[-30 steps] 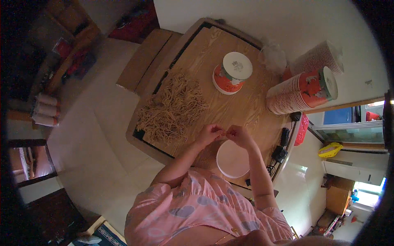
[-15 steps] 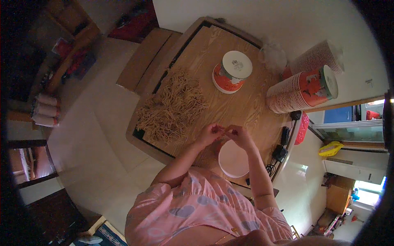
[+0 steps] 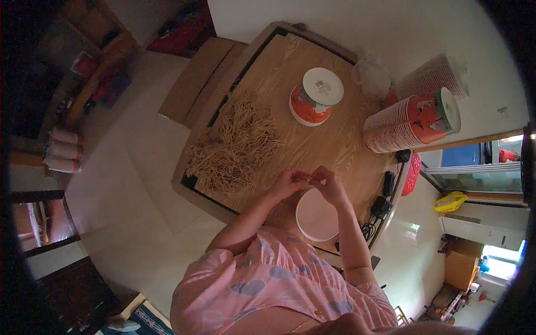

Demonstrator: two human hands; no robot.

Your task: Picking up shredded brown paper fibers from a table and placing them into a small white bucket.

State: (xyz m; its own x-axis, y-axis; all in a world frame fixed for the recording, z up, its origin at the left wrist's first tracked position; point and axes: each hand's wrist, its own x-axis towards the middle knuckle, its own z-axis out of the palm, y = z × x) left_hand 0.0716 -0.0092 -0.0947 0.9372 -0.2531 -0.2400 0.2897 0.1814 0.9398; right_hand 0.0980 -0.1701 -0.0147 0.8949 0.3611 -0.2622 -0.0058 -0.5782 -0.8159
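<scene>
My left hand point(image 3: 288, 183) and my right hand point(image 3: 328, 185) meet over the near part of the table, fingers pinched close together. Whatever lies between the fingertips is too small and blurred to make out. Right below them, close to my body, stands a round paper bucket point(image 3: 317, 215), its pale inside facing up. To the left of the hands lies a loose heap of tan twine strands point(image 3: 237, 145). Farther back, an orange-red paper bucket point(image 3: 309, 107) rests upside down with its white base point(image 3: 322, 87) on top.
A long nested stack of buckets point(image 3: 402, 121) lies on the table's right side, with another stack point(image 3: 432, 78) behind it by the wall. Black adapters and cables point(image 3: 381, 207) line the right edge. A cardboard box point(image 3: 198, 78) adjoins the table's far left.
The fingers have shifted slightly, with the right fingertips drawn a little away from the left. The bucket and the twine heap stay where they were.
</scene>
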